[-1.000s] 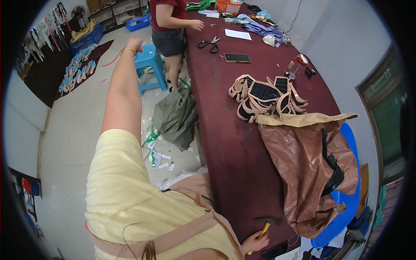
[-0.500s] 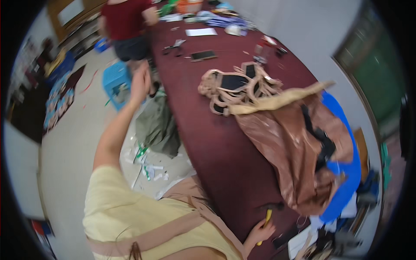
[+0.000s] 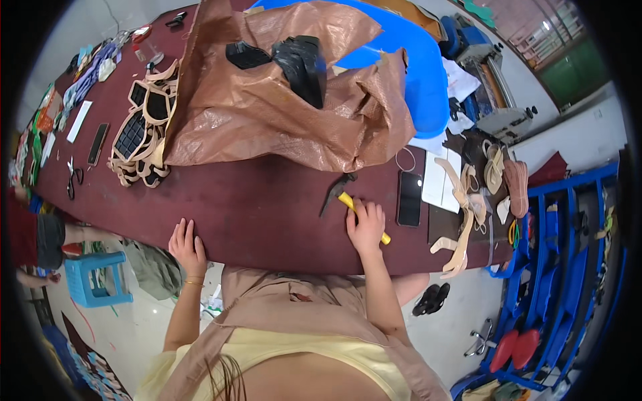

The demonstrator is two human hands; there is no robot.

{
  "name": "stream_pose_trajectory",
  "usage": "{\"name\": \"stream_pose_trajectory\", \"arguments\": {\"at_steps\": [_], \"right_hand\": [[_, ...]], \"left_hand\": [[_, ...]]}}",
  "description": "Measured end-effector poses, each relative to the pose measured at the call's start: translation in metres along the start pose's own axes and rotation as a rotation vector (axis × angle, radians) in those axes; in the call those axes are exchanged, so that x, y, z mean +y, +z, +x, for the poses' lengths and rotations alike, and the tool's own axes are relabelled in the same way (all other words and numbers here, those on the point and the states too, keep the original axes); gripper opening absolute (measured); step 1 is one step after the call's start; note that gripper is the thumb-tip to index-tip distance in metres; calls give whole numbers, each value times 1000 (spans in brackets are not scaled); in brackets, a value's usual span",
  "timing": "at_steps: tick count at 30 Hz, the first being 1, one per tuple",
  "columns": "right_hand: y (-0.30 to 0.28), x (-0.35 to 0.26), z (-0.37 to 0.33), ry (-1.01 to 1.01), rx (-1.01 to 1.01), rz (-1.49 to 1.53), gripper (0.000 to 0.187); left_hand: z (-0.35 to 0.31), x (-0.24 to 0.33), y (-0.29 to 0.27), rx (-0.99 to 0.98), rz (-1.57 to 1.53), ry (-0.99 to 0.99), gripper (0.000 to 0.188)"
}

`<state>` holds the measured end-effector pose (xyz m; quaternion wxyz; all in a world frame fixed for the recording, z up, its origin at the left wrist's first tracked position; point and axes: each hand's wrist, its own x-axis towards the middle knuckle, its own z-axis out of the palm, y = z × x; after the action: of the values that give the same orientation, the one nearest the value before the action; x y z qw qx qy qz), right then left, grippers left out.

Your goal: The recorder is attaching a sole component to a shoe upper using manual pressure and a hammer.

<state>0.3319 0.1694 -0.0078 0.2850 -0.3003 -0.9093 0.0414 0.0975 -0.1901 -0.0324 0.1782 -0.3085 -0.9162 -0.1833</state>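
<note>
My left hand [image 3: 187, 247] lies on the front edge of the dark red table [image 3: 247, 207], fingers stretched out and holding nothing. My right hand [image 3: 366, 226] rests on the tabletop, closed over the yellow handle of a hammer [image 3: 344, 199]. The hammer's dark head points up and left, away from me. Beyond both hands a brown woven plastic sack [image 3: 267, 127] lies spread out, with black pieces [image 3: 301, 67] on top. Left of the sack is a pile of beige-edged strappy parts with black pads [image 3: 142, 134].
A phone [image 3: 409, 198] lies right of the hammer, beside beige straps [image 3: 461, 207] and papers. Behind the sack is a blue tub [image 3: 424, 87]. Scissors [image 3: 73, 179] and another phone [image 3: 98, 144] lie at left. A blue stool [image 3: 99, 277] and a blue rack [image 3: 555, 267] flank the table.
My view has swung right toward the table. My left hand, earlier raised out to the left, now lies on the table edge. The hammer stays in my right hand.
</note>
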Motion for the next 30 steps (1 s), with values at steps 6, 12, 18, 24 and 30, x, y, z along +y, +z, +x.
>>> {"name": "stream_pose_trajectory", "arguments": {"at_steps": [6,12,18,24,30], "right_hand": [[-3,14,31,156,3,293,17],[-55,125,33,546,328,167,17],[-110,232,-23,904,267,-574,31],[-126,272,-37,891,79,-441,38],[-123,256,-70,907,169,-105,32]], "left_hand": [[3,4,2,12,12,-21,41],[-1,0,6,32,35,-10,41],[-4,0,6,42,52,-5,40],[3,11,2,33,-18,-17,41],[69,204,9,-221,-749,327,44]]}}
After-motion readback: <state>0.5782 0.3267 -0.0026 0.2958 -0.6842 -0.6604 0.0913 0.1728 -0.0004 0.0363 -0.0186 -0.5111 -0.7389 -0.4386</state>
